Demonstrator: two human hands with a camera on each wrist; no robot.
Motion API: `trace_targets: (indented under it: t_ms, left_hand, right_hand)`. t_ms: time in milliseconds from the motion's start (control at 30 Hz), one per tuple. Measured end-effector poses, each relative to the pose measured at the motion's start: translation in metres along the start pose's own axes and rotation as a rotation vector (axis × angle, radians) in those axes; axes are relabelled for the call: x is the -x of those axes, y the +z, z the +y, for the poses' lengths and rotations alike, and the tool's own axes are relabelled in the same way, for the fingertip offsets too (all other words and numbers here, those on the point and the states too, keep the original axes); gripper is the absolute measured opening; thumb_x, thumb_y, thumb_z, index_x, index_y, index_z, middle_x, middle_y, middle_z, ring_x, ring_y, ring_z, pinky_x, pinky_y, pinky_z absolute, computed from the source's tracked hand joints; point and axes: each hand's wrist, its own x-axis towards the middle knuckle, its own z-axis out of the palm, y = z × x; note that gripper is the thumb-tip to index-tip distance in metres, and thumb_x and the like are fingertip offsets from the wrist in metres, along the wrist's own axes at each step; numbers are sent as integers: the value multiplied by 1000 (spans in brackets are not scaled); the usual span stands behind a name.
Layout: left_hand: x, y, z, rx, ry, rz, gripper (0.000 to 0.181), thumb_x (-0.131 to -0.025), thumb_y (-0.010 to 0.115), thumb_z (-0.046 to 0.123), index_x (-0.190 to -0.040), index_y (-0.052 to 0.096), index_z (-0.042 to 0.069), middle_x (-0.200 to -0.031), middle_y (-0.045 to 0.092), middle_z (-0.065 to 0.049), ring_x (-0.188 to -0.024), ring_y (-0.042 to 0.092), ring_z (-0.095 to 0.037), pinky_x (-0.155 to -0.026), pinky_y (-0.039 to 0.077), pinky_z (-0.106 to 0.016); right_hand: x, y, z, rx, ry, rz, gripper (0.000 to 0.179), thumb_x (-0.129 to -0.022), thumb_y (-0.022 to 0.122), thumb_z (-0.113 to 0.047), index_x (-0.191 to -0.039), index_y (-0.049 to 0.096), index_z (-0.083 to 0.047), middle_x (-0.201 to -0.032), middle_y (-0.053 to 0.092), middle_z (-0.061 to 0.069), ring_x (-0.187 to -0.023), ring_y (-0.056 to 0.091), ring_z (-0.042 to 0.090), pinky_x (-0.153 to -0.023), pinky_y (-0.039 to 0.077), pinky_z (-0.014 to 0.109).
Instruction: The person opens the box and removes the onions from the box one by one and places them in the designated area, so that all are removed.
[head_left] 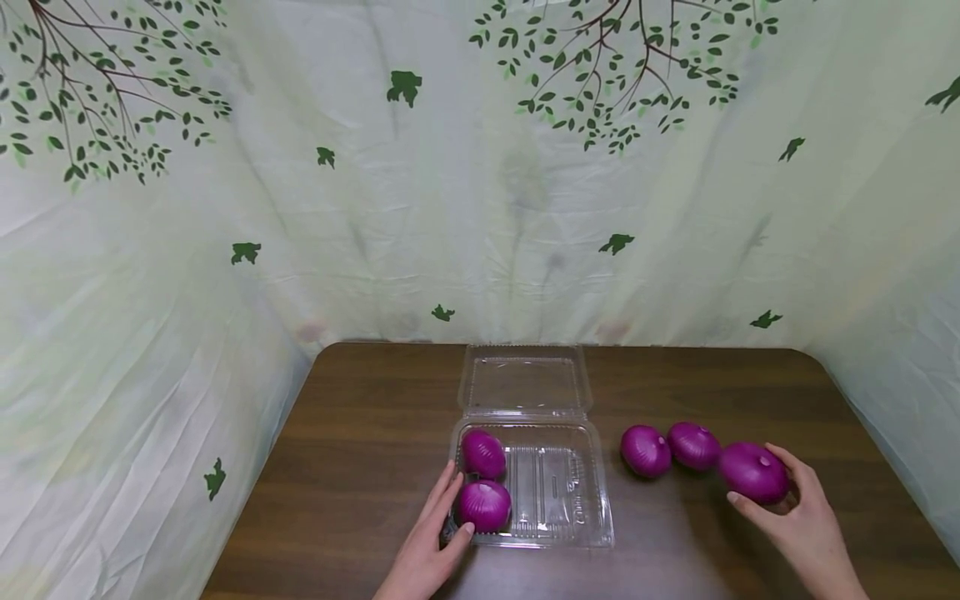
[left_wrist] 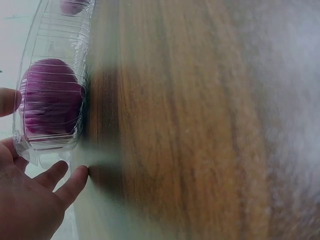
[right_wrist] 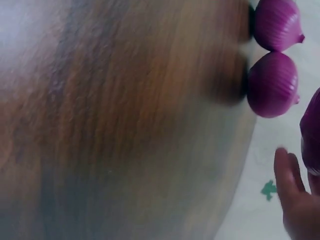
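A clear plastic clamshell container (head_left: 551,492) lies with its lid laid back, two red onions in its left side: a rear onion (head_left: 483,454) and a front onion (head_left: 484,506). My left hand (head_left: 429,537) rests at its front left corner, fingers spread along the left wall and thumb near the front rim. In the left wrist view the other fingertips (left_wrist: 75,185) extend beside the container. At the right, my right hand (head_left: 806,517) holds a red onion (head_left: 753,472) between thumb and fingers, raised above the table.
Two more red onions, a left one (head_left: 646,451) and a right one (head_left: 693,446), sit side by side right of the container. The open lid (head_left: 525,382) reaches the back of the brown wooden table (head_left: 360,467). A leaf-patterned cloth (head_left: 525,208) hangs behind.
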Motion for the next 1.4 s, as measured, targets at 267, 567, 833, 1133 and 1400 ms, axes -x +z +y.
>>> trace_targets:
  t_ms: [267, 567, 833, 1133, 1400]
  left_hand:
    - [0, 0, 0, 11, 3, 3, 67, -92, 69, 21, -151, 40, 9, -163, 19, 5, -145, 23, -23, -110, 26, -55]
    - [0, 0, 0, -2, 21, 16, 66, -92, 69, 20, -150, 40, 8, -163, 20, 3, -144, 24, -26, -109, 27, -58]
    - [-2, -1, 1, -7, 21, 18, 66, -93, 67, 23, -150, 40, 8, -163, 20, 1, -144, 24, -29, -108, 27, -59]
    - [-1, 0, 1, -7, 32, 12, 66, -93, 68, 23, -150, 40, 6, -163, 20, 1, -144, 26, -30, -108, 28, -59]
    - [-1, 1, 1, -17, 55, 31, 65, -93, 68, 22, -149, 41, 5, -162, 22, -2, -143, 26, -32, -106, 29, -61]
  right_hand:
    - [-3, -6, 8, 85, 103, -22, 89, -83, 80, -36, -150, 32, -3, -133, 41, 26, -80, 41, -15, -60, 41, 11]
    - [-15, -8, 20, -20, 183, -148, 95, -87, 75, -38, -151, 19, 5, -138, 40, 36, -92, 45, -14, -65, 45, 6]
    - [-32, -7, 27, 43, 239, -197, 99, -88, 72, -46, -150, 18, 10, -138, 39, 39, -115, 50, 45, -67, 48, 16]
    - [-44, -6, 35, 96, 325, -257, 105, -90, 64, -54, -152, 9, 10, -146, 24, 42, -131, 29, 55, -96, 33, 66]
    - [-45, 1, 37, 73, 280, -221, 104, -90, 67, -50, -151, 10, 11, -145, 27, 42, -129, 32, 55, -95, 35, 64]
